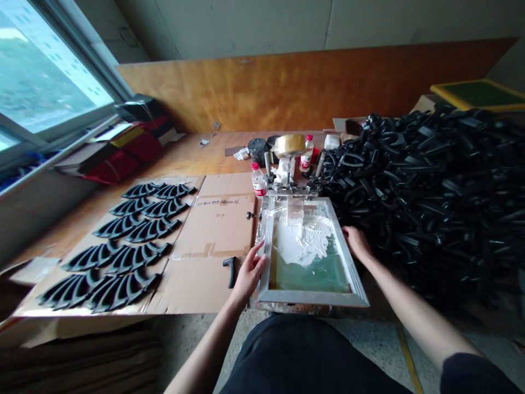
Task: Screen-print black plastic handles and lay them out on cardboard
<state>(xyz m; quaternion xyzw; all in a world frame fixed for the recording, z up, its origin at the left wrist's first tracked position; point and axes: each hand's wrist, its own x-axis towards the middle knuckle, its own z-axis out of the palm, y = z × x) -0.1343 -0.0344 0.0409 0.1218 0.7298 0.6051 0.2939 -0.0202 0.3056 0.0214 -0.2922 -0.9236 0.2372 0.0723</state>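
A metal-framed screen (314, 297) lies in front of me, with thick white paste (305, 243) over the upper part of its green mesh. My left hand (248, 272) has its thumb and fingers closed at the left side of the frame. At the frame's right side is my right hand (356, 242), its fingers bent against the edge and partly hidden. One black curved part (232, 272) lies on the cardboard just left of my left hand. Rows of similar black parts (118, 262) are spread farther left on the cardboard (215, 230).
A large heap of black parts (422, 202) rises close by my right hand. Behind the screen stand clamps (289, 185), two red-capped bottles (258, 179), a tape roll (290, 145) and a dark tub (257, 150). Red and black bundles (118, 148) lie by the window.
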